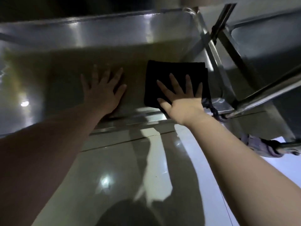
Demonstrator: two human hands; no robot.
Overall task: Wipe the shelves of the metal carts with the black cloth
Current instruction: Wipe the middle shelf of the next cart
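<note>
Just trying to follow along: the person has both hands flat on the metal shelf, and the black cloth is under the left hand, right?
Not quite. In the head view the black cloth lies under the right hand, whose fingers are spread flat on it. The left hand rests bare on the metal shelf, beside the cloth.

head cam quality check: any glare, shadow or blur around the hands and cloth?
Head view: dim overall; a shadow covers the near half of the metal shelf, darkening the left hand, which looks soft and blurred. The right hand is brighter and sharper, flat on the black cloth, whose texture is lost. Glare spots on the floor; wide-angle bending at the cart frame.
</note>
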